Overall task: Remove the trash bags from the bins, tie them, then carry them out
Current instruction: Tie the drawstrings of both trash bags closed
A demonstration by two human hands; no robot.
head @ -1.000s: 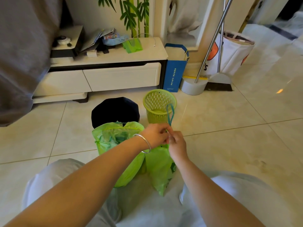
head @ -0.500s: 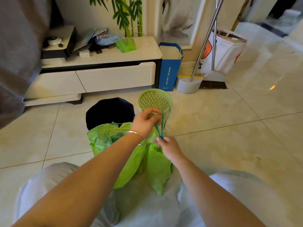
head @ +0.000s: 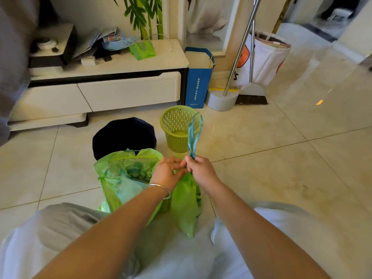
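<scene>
At centre frame, head view, item one: small green trash bag (head: 186, 206), neck gathered, body hanging down toward my lap, between my knees. Its blue drawstring loop (head: 193, 135) stands up from my right hand (head: 201, 171), crossing in front of the green mesh bin (head: 177, 130), which sits bagless on the tile.

Item two: right hand, fingers curled, thumb and forefinger pinching the base of the drawstring just above the gathered neck.

Item three: left hand (head: 167, 172), silver bangle (head: 161, 190) at the wrist, fingertips bent in against the neck of the bag, touching the right hand; it appears to pinch the plastic or cord there, though the exact hold is hidden by the knuckles.

Item four: larger green trash bag (head: 122, 178), left of centre, mouth open, contents showing, not yet tied. Dark bin (head: 122, 135) just behind it.

Item five, upper frame: white low cabinet (head: 104, 93), blue paper bag (head: 198, 85), broom and dustpan (head: 251, 91) against the wall.

Handling note, my judgement: the knot is under way. I would keep the neck pinched tight with the left, pass the loop round and through close to the gather, and pull steadily, not sharply, since thin film may tear. The open bag is next.
</scene>
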